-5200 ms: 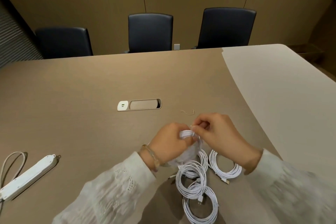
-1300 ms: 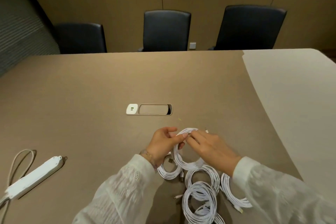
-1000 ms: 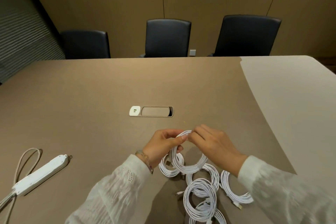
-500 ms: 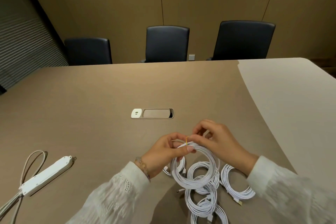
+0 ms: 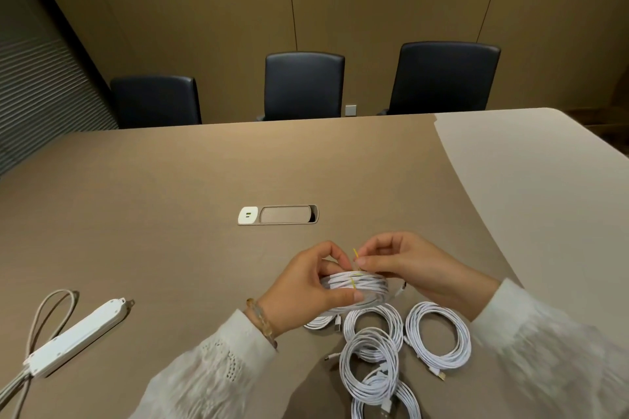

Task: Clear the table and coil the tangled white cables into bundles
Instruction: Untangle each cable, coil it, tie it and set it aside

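— So where does the tie sit against the coil right now?

— On top, at the near rim. The left hand carries the coiled cable just above the table, thumb underneath and fingers curled over the far edge, so its grip is wrapped round the loops. The coil lies nearly flat, tipped a little toward the camera, its ring running left to right between the two hands.

— And the other hand?

— The right hand comes in from the right, touching the coil, forefinger and thumb pinched on the yellow twist tie. One end of the tie sticks up above the loops; the rest crosses the strands (a short yellow streak shows lower on the bundle). So the right grip is closed on the tie, right where the left thumb steadies the cable.

— What does the next move need, then?

— My guess: twisting the tie's ends together there, with the left holding the loops from springing. Several finished coils lie on the table just nearer the person; a power strip lies well apart on the left.
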`<state>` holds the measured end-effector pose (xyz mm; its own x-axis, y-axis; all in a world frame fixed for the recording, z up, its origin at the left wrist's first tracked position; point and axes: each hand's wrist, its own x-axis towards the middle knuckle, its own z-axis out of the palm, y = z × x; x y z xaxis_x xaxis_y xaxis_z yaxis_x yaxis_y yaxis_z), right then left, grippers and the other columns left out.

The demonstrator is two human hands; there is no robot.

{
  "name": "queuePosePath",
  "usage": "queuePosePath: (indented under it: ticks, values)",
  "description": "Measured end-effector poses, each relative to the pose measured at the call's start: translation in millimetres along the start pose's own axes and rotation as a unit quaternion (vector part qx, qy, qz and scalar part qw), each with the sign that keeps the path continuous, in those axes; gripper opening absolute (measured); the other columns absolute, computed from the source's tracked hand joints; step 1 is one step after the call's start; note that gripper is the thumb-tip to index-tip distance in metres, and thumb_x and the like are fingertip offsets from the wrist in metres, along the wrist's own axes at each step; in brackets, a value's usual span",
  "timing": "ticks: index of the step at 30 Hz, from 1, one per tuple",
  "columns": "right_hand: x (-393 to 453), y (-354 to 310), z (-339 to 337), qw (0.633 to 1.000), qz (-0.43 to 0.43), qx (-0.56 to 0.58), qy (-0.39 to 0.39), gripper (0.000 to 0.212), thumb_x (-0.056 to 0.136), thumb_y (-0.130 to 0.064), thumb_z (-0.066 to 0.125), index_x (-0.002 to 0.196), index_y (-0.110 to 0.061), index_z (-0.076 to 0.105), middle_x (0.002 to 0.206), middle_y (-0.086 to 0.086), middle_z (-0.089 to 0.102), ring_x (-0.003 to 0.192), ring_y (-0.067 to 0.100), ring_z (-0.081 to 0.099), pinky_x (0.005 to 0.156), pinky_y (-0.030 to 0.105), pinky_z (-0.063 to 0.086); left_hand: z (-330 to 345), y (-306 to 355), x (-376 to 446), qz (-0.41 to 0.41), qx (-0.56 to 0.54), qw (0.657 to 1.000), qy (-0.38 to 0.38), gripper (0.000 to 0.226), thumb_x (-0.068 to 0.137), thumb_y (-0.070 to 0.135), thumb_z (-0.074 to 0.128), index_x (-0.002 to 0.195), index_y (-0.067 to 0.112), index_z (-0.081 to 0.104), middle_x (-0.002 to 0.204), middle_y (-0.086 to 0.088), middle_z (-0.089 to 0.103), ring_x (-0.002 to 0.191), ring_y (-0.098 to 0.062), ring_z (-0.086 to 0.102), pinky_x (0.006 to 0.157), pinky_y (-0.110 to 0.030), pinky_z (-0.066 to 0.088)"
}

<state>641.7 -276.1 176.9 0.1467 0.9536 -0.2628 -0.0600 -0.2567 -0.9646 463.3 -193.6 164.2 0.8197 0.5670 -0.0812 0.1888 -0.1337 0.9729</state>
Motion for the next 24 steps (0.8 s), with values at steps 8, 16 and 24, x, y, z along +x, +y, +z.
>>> queuePosePath:
  ticks: [8,16,24]
  values:
    - [-15,7,1,0.995,-0.087,0.035,-0.026,0.012,0.076,-0.005,0.072,0.084,-0.003,0.064,0.079,0.008,0.065,0.076,0.018,0.06,0.071,0.018,0.049,1,2,-10,-0.009,-0.088,0.996,-0.003,0.016,0.087,0.008,0.068,0.102,0.008,0.073,0.089,-0.007,0.075,0.082,-0.007,0.067,0.071,-0.015,0.047]
    - [-28,5,5,0.883,-0.343,-0.318,0.027,0.002,0.084,-0.022,0.07,0.083,-0.023,0.07,0.091,-0.008,0.056,0.083,0.01,0.058,0.074,0.024,0.046,-5,3,-14,-0.09,-0.147,0.982,-0.073,0.012,0.09,0.018,0.065,0.086,0.009,0.073,0.057,0.008,0.06,0.05,-0.004,0.04,0.048,-0.015,0.032]
    - [-26,-21,6,0.81,-0.335,-0.463,-0.133,0.007,0.09,-0.021,0.063,0.089,-0.015,0.068,0.097,-0.004,0.062,0.092,0.007,0.055,0.081,0.013,0.039,-15,8,-10,-0.097,-0.089,0.974,-0.184,0.014,0.087,0.013,0.067,0.076,0.017,0.075,0.062,0.006,0.06,0.054,-0.008,0.038,0.055,-0.021,0.03]
